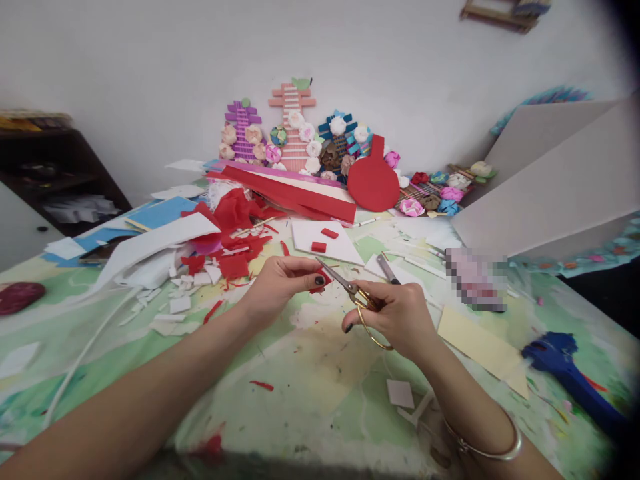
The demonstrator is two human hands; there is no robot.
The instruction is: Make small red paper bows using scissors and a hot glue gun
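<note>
My left hand (pixel 283 283) pinches a small red piece (pixel 324 279) between thumb and fingertips, above the middle of the table. In my right hand (pixel 400 313) are scissors (pixel 341 280) with gold handles, the thumb through one loop. Their blades look nearly closed and point left, right at the red piece; whether they touch it I cannot tell. Just beyond my hands, two small red blocks (pixel 319 247) rest on a white square board (pixel 345 250). A utility knife (pixel 387 268) lies behind my right hand.
Red and white scraps (pixel 235 260) are heaped at left. Behind stand a red guitar-shaped cutout (pixel 373 180), long red strips (pixel 295 193) and flower-decorated stick crafts (pixel 293 133). To the right are a yellow sheet (pixel 480 347), a blue tool (pixel 570 373) and a large white panel (pixel 555 173).
</note>
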